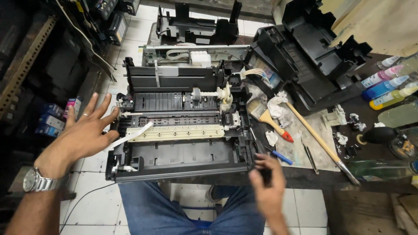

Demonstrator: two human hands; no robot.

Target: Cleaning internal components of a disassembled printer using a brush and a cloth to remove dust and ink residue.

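Seen from above: opened black printer [183, 130] resting across lap in blue jeans [174, 209], over white floor tiles [98, 204]. Left hand [85, 132] spread wide open, holding nothing, fingertips touching printer's left side. Right hand [266, 180] at printer's front right corner, against desk's near edge, fingers curled; grip hard to tell. Dark, stained desk [383, 150] to the right, carrying paintbrush [267, 119], long wooden stick [320, 141], crumpled tissues [276, 106], ink bottles [387, 85] at far right edge, another black printer shell [313, 56]. Cluttered shelves [39, 78] on left.
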